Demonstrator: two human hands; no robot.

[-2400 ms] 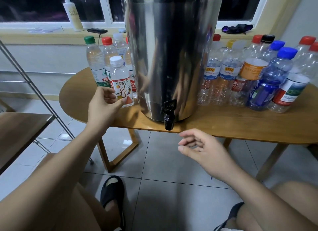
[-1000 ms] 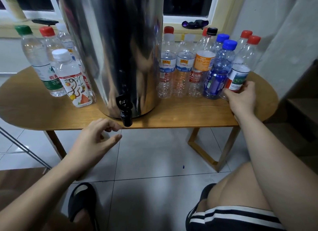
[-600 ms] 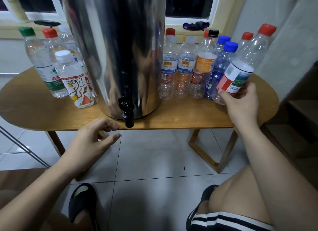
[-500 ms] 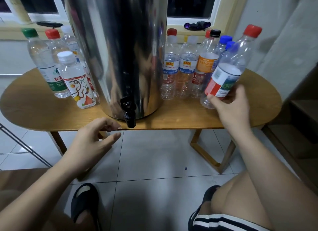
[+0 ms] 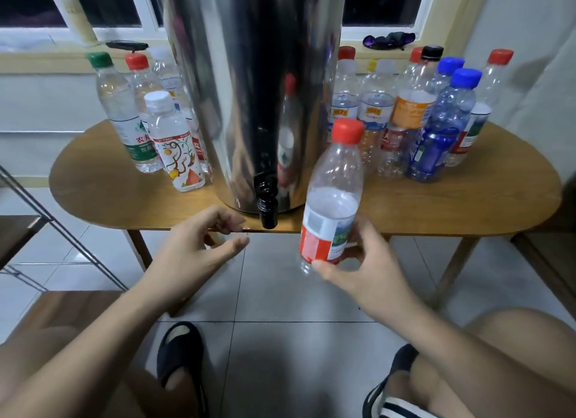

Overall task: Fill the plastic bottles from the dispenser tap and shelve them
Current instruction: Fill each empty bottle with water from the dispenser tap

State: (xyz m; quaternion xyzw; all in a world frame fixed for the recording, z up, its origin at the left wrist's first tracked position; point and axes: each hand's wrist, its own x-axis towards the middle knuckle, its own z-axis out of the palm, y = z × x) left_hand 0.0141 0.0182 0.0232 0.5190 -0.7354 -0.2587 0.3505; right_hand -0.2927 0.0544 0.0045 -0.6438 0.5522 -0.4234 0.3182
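Just off the worktop's (image 5: 436, 205) front edge, my right hand (image 5: 364, 268) grips the bottle (image 5: 335, 199) beside the tap (image 5: 267, 205); my left hand (image 5: 193, 246) hovers loose, empty. I'd unscrew the cap (image 5: 347, 131) before filling.

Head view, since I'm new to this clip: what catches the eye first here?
The tall steel dispenser fills the middle of the wooden table, its black tap at the front edge. Just right of the tap, the right hand holds a seemingly empty red-capped bottle, while the left hand hovers relaxed on the tap's left. A small bottle group stands left of the dispenser, a bigger bottle crowd right of it.
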